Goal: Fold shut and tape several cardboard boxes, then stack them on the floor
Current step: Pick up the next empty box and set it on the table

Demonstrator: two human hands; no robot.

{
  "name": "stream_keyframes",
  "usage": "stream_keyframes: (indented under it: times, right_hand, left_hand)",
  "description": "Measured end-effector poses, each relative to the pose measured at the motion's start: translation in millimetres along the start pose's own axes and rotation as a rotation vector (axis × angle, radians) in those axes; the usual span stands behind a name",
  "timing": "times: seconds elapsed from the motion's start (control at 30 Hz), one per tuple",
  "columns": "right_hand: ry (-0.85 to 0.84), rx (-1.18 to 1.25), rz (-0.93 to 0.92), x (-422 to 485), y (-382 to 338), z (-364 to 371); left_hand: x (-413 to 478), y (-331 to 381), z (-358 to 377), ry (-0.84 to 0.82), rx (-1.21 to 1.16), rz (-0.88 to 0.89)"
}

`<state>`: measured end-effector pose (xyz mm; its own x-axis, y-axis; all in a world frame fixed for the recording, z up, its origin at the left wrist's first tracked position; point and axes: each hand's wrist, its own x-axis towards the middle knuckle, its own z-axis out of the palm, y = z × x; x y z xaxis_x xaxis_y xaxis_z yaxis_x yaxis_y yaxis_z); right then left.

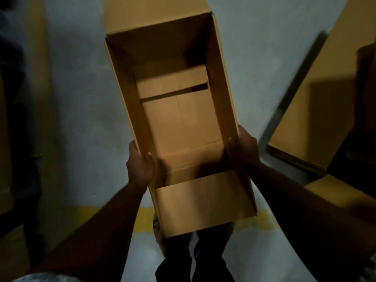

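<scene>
Left grip (140,165) and right grip (244,149) each clasp a side wall of the open cardboard box (179,123), fingers hidden behind it. The box blocks much of the legs (175,263) on the floor (81,98); cardboard (305,110) at right is cut off.

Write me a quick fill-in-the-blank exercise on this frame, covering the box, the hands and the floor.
1. The cardboard box is ____ at its top, so its inside shows.
2. The left hand grips the box's ____ wall, while the right hand grips the opposite wall.
3. The painted line across the grey floor is ____ in colour.

Missing words: open; left; yellow.
</scene>
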<state>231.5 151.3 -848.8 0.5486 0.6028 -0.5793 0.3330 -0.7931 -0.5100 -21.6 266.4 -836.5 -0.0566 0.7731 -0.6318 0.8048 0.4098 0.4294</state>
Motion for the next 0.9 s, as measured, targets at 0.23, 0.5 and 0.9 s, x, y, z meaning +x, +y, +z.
stream_keyframes:
  times: [0.23, 0.5, 0.9]
  right_hand:
    - [0.005, 0.006, 0.056, -6.9, -8.6, -7.8]
    - [0.057, -0.007, 0.087, -63.2, -57.4, -56.1]
    - [0.134, 0.023, 0.113, -246.4, -163.4, -194.8]
  left_hand:
    - [-10.2, 5.9, -7.4, 0.044, -0.015, 0.066]
    - [-58.9, 44.2, -68.3, 0.050, -0.010, 0.119]
    - [-211.1, 119.3, -212.5, 0.062, -0.016, 0.124]
